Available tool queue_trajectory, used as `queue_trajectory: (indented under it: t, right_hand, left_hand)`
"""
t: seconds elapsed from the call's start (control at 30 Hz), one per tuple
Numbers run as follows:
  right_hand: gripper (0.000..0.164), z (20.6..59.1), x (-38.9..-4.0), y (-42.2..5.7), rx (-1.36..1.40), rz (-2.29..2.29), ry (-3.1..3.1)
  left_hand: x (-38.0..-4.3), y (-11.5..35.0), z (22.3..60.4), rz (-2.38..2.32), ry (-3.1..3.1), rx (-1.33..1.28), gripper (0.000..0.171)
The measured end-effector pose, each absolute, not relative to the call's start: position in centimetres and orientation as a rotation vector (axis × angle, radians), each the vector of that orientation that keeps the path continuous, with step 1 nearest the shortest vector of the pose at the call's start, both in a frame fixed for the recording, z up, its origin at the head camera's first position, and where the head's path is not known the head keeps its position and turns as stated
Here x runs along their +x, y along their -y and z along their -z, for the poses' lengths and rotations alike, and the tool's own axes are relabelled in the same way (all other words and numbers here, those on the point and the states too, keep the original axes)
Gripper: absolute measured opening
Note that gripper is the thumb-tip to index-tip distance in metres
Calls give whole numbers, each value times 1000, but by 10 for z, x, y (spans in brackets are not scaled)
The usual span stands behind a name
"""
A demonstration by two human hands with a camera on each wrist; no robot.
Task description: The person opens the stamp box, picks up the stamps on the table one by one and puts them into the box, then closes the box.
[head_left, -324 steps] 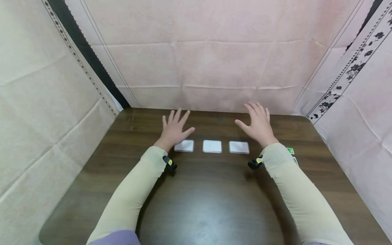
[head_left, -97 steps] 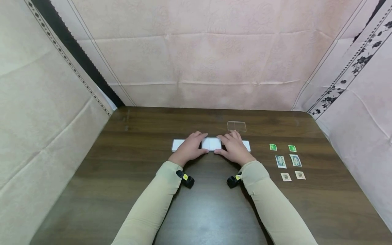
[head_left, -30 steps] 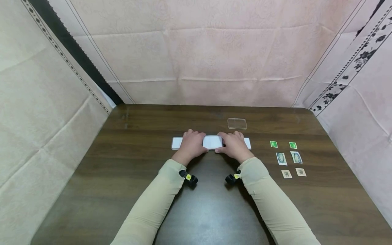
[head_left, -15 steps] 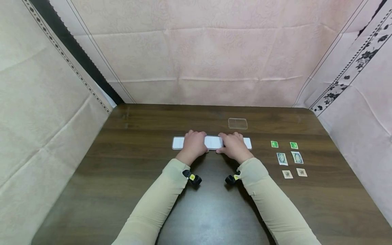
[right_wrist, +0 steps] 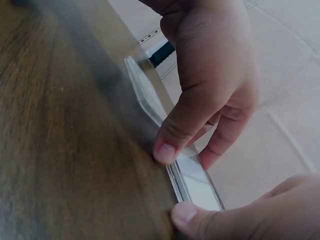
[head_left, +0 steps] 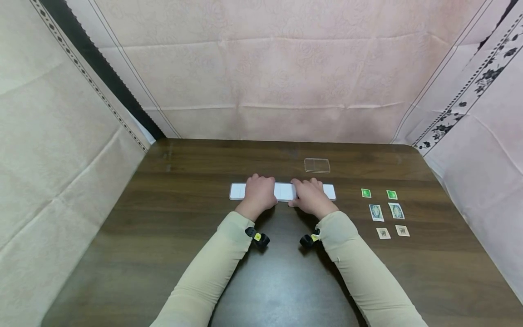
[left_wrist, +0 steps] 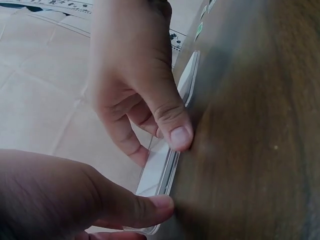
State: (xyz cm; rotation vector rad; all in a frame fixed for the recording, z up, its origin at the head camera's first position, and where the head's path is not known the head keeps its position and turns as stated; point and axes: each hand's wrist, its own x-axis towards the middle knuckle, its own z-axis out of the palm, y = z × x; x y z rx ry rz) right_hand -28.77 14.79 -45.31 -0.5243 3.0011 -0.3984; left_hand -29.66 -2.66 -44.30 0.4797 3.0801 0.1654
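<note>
In the head view, a white, rounded rectangular plastic case (head_left: 284, 191) lies in the middle of a row of three. My left hand (head_left: 259, 195) pinches its left end between thumb and fingers, and my right hand (head_left: 312, 197) does the same at its right end. Both wrist views show the layered clear edge of the case (left_wrist: 167, 172), with each thumb (right_wrist: 184, 212) on its near side and the fingers over the far side. A left white case (head_left: 237, 191) and a right white case (head_left: 329, 191) are partly hidden by the hands.
Behind the row lies a clear plastic cover (head_left: 317, 165). To the right sit two columns of small pictures: green squares (head_left: 366, 193), blue-white rectangles (head_left: 376, 212) and pale squares (head_left: 383, 233). Cloth curtains (head_left: 261, 91) enclose the brown wooden table (head_left: 184, 236) at the back and sides.
Earlier both hands were spread open above the far side of the table; they have come down onto the middle case. The clear cover now lies behind the row. Recently the hands have barely moved.
</note>
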Motion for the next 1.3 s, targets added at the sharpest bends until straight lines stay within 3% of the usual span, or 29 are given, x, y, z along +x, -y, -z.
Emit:
queue_trajectory:
  t: [1.3]
  right_hand:
    - [56, 447, -284, -132, -436, 303, -3015]
  left_hand:
    - [-299, 19, 445, -124, -3009, 423, 32]
